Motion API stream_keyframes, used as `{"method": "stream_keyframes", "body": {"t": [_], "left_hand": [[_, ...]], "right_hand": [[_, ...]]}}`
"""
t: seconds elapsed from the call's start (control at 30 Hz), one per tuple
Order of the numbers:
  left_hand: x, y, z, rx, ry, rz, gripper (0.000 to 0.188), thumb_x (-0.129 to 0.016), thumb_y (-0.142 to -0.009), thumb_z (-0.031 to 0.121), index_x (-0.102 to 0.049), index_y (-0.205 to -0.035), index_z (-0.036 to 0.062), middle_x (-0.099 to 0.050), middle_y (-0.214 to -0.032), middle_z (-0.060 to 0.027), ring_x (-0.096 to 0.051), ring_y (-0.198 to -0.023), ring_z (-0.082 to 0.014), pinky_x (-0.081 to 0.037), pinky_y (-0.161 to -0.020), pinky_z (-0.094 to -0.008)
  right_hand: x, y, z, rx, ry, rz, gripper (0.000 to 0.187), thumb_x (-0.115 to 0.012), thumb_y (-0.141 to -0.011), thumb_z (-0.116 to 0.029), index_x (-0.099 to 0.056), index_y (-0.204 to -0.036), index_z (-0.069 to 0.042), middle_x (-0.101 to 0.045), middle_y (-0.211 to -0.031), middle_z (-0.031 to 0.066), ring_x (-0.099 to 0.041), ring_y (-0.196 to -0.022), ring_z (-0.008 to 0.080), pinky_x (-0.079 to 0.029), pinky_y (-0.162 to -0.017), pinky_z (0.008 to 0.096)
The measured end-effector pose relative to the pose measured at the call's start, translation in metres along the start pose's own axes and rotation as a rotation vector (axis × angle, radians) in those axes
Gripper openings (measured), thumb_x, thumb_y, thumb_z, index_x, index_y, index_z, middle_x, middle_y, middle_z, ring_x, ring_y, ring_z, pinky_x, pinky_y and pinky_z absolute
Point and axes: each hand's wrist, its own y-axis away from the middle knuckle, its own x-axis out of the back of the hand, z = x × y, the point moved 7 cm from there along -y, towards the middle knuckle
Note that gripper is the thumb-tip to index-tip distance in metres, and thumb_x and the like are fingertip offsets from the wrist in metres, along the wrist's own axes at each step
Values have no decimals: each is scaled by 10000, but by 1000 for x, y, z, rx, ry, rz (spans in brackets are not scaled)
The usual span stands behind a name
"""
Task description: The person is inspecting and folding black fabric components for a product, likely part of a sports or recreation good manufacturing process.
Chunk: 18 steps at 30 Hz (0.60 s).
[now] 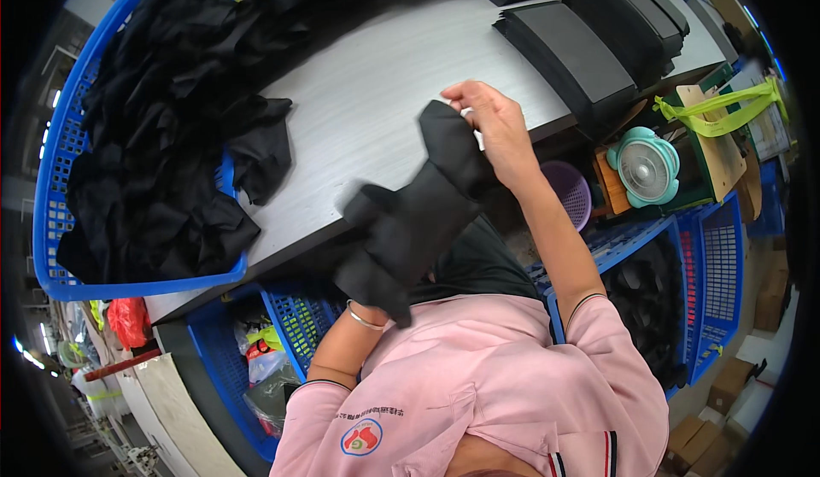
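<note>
A black cloth piece (418,221) hangs above my lap, in front of the table's near edge and slightly blurred by motion. At its upper right end, my right hand (495,127) pinches the edge between thumb and fingers. My left forearm, with a bangle (366,316) at the wrist, reaches under the lower left part of the cloth. That cloth covers my left hand, so its fingers do not show. Left of the cloth, a blue plastic basket (154,289) on the table is heaped with crumpled black cloth (162,144).
A pale table (376,67) spans the front. Stacked flat black pieces (568,50) lie at its far right. Beside the table are a turquoise fan (647,166), a purple basket (566,193) and a blue crate (717,259). Another blue basket (299,327) stands low at left.
</note>
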Motion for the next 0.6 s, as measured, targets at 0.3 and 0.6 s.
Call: {"method": "stream_keyframes", "body": {"t": [0.3,0.6], "left_hand": [[29,-21,-1,-11,-37,105,574,-570,-998,157,-357,-1508,-1,-373,-1561,-140,-389,-1429,-213,-312,-1174,-320],[51,-4,-2,28,-191,146,570,-562,-1005,163,-357,-1510,-4,-365,-1569,-139,-391,-1428,-212,-307,-1175,-319]], "right_hand": [[10,45,2,362,459,6,335,-751,-864,-191,-667,-1130,-4,-674,-1066,105,-670,-934,186,-509,-811,295],[3,35,38,39,393,-159,212,-622,-850,-59,-651,-1017,69,-681,-999,130,-657,-912,215,-499,-825,312]]}}
